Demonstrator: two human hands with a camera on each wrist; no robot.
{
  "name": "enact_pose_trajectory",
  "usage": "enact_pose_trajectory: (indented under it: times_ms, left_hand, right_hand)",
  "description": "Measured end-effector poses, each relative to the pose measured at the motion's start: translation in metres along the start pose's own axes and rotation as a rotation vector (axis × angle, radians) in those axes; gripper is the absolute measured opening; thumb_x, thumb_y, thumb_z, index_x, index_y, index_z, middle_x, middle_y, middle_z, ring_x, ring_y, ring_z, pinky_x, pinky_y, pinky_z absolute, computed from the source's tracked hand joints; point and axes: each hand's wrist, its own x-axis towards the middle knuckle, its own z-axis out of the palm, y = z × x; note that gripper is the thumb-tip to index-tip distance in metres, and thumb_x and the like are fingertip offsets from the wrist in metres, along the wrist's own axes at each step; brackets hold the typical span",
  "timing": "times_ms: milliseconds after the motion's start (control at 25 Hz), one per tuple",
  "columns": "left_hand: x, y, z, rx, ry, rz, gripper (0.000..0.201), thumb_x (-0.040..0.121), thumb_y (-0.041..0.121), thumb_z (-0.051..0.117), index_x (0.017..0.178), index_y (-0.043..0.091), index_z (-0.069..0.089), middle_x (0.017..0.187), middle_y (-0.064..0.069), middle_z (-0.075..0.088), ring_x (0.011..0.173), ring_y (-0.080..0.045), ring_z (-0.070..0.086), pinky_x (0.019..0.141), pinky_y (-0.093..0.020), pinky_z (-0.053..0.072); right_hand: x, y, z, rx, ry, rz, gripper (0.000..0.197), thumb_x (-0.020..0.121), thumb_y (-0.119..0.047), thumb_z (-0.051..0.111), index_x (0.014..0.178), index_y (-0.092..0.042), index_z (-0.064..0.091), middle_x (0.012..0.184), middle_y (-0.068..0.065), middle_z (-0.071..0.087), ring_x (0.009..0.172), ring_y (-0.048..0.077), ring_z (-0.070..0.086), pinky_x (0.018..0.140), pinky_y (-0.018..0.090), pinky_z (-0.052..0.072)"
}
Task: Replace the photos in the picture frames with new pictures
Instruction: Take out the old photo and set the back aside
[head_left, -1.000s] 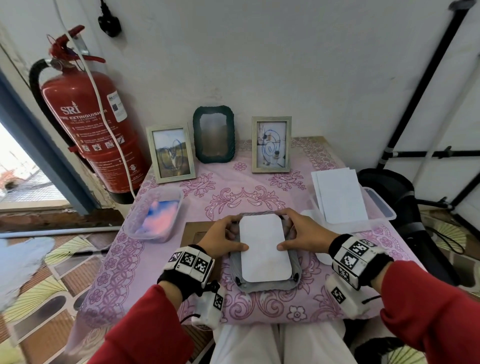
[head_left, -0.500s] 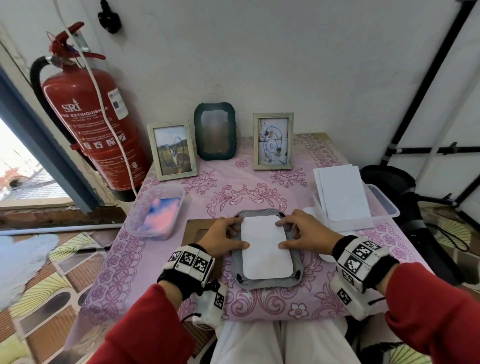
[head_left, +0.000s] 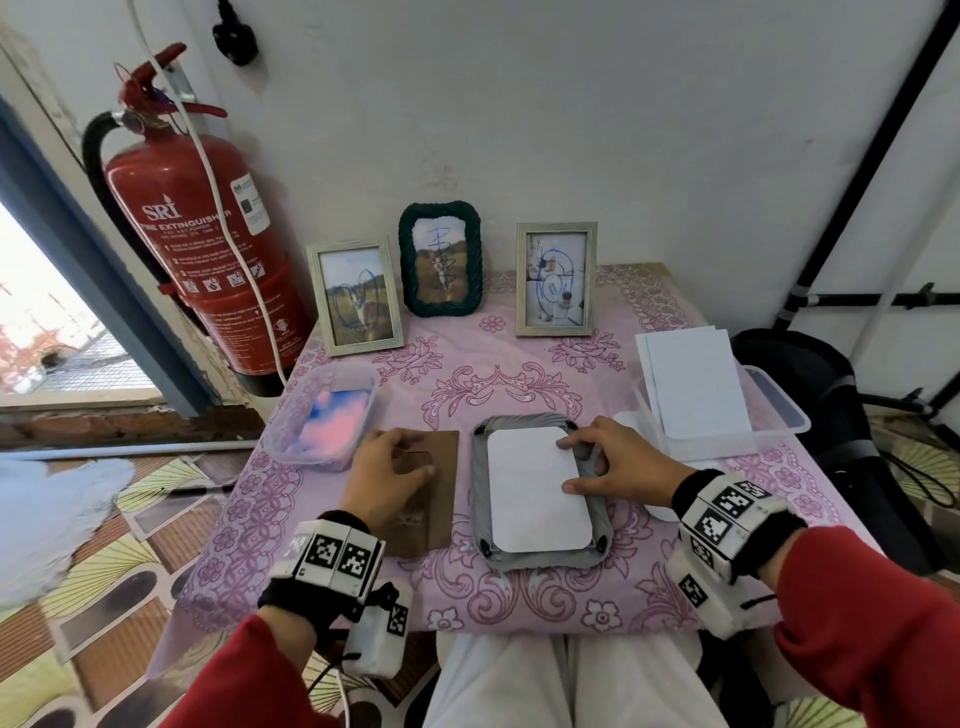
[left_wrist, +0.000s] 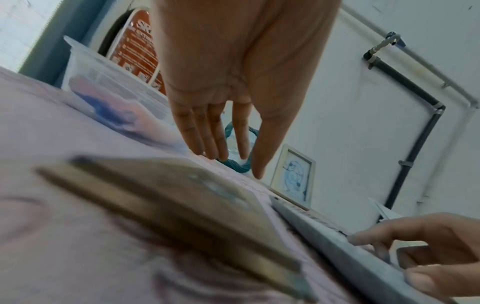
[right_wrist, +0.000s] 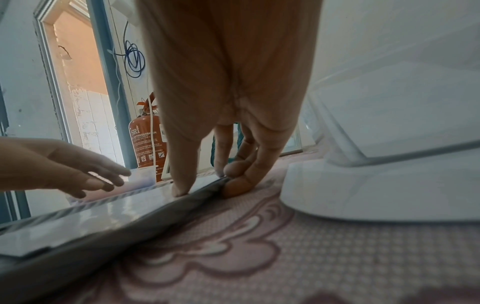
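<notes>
A grey picture frame (head_left: 592, 556) lies face down on the pink cloth, and a white photo back (head_left: 535, 499) rests in it. My right hand (head_left: 569, 466) presses on the photo's right side, thumb (right_wrist: 179, 190) on the sheet and the other fingers (right_wrist: 237, 185) against the frame's outer edge. My left hand (head_left: 415, 462) hovers with straight fingers (left_wrist: 207, 142) just over the brown backing board (head_left: 436, 514), which lies flat left of the frame. It holds nothing.
Three framed photos stand along the wall: a pale one (head_left: 356, 296), a dark green one (head_left: 440, 260) and another pale one (head_left: 556, 278). A clear tub of pink-blue prints (head_left: 322, 415) sits left. A tub with white sheets (head_left: 696, 384) sits right. A red fire extinguisher (head_left: 202, 249) hangs left.
My left hand has left the grey frame's left edge and moved left over the brown backing board. The right hand stays on the photo and frame.
</notes>
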Motion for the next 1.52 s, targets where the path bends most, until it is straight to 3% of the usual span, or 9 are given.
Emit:
enact_pose_trajectory:
  times_ms: [120, 280, 480, 680, 960, 1120, 1240, 1360, 1520]
  left_hand:
    - [-0.012, -0.012, -0.008, 0.137, -0.026, -0.054, 0.043, 0.081, 0.017, 0.069, 0.122, 0.01, 0.056, 0.123, -0.012, 0.048, 0.115, -0.028, 0.049, 0.103, -0.036, 0.037]
    - [-0.025, -0.019, -0.007, 0.259, -0.046, -0.162, 0.066, 0.079, 0.041, 0.069, 0.133, 0.011, 0.045, 0.134, -0.01, 0.038, 0.126, -0.027, 0.039, 0.108, -0.039, 0.033]
    - [-0.031, -0.019, -0.001, 0.316, -0.017, -0.175, 0.073, 0.071, 0.056, 0.07, 0.126, 0.012, 0.051, 0.129, -0.008, 0.04, 0.122, -0.027, 0.04, 0.106, -0.038, 0.033]
    - [-0.029, -0.013, 0.006, 0.256, 0.069, -0.211, 0.063, 0.068, 0.044, 0.077, 0.117, 0.01, 0.055, 0.125, -0.01, 0.045, 0.119, -0.026, 0.042, 0.102, -0.032, 0.033]
    - [-0.03, -0.002, 0.008, 0.189, 0.08, -0.248, 0.06, 0.061, 0.043, 0.082, 0.107, 0.014, 0.056, 0.118, -0.009, 0.044, 0.114, -0.028, 0.046, 0.099, -0.037, 0.038]
    - [-0.027, 0.003, 0.004, 0.129, 0.078, -0.181, 0.051, 0.064, 0.038, 0.082, 0.102, 0.014, 0.057, 0.109, -0.007, 0.056, 0.107, -0.025, 0.05, 0.095, -0.037, 0.042]
    - [-0.022, 0.009, -0.001, -0.021, 0.108, -0.137, 0.04, 0.077, 0.022, 0.073, 0.111, 0.012, 0.055, 0.108, -0.009, 0.06, 0.096, -0.024, 0.057, 0.086, -0.036, 0.048]
    - [-0.019, 0.015, -0.007, -0.148, 0.131, -0.169, 0.045, 0.083, 0.013, 0.067, 0.125, 0.009, 0.05, 0.1, -0.009, 0.061, 0.085, -0.021, 0.056, 0.079, -0.034, 0.049]
    - [-0.014, 0.023, -0.019, -0.179, 0.145, -0.133, 0.042, 0.084, 0.007, 0.065, 0.124, 0.008, 0.056, 0.089, -0.004, 0.06, 0.077, -0.015, 0.054, 0.071, -0.028, 0.046]
  right_hand:
    - [0.0, 0.002, -0.001, 0.002, -0.005, -0.002, 0.058, 0.075, -0.03, 0.077, 0.127, -0.018, 0.054, 0.103, 0.001, 0.043, 0.091, 0.014, 0.048, 0.074, 0.011, 0.033]
    - [0.001, 0.001, -0.003, -0.004, -0.016, -0.012, 0.056, 0.075, -0.029, 0.077, 0.126, -0.018, 0.054, 0.102, 0.002, 0.043, 0.089, 0.014, 0.047, 0.071, 0.01, 0.032]
    - [0.0, 0.0, -0.004, -0.014, -0.03, -0.007, 0.055, 0.076, -0.03, 0.076, 0.125, -0.02, 0.053, 0.104, 0.003, 0.043, 0.089, 0.014, 0.047, 0.072, 0.012, 0.033]
    - [0.0, 0.0, -0.003, -0.016, -0.031, -0.011, 0.056, 0.076, -0.03, 0.076, 0.125, -0.02, 0.053, 0.103, 0.002, 0.043, 0.088, 0.013, 0.047, 0.068, 0.009, 0.035]
    - [0.001, 0.001, -0.002, -0.023, -0.024, -0.017, 0.056, 0.076, -0.029, 0.076, 0.126, -0.019, 0.053, 0.102, 0.002, 0.043, 0.089, 0.013, 0.046, 0.067, 0.009, 0.033]
    - [0.001, 0.001, -0.002, -0.013, -0.02, -0.019, 0.056, 0.076, -0.028, 0.076, 0.125, -0.018, 0.053, 0.102, 0.002, 0.042, 0.086, 0.01, 0.044, 0.066, 0.008, 0.032]
    - [0.002, 0.002, -0.001, -0.009, -0.017, -0.016, 0.056, 0.076, -0.028, 0.076, 0.125, -0.018, 0.053, 0.103, 0.002, 0.042, 0.088, 0.012, 0.045, 0.07, 0.011, 0.031]
    - [0.002, 0.003, 0.0, -0.01, -0.012, -0.018, 0.056, 0.075, -0.029, 0.077, 0.125, -0.019, 0.054, 0.103, 0.002, 0.043, 0.09, 0.012, 0.046, 0.073, 0.012, 0.032]
    - [0.002, 0.004, 0.0, -0.008, -0.002, -0.027, 0.056, 0.074, -0.031, 0.077, 0.124, -0.02, 0.055, 0.102, 0.001, 0.044, 0.088, 0.011, 0.046, 0.075, 0.012, 0.033]
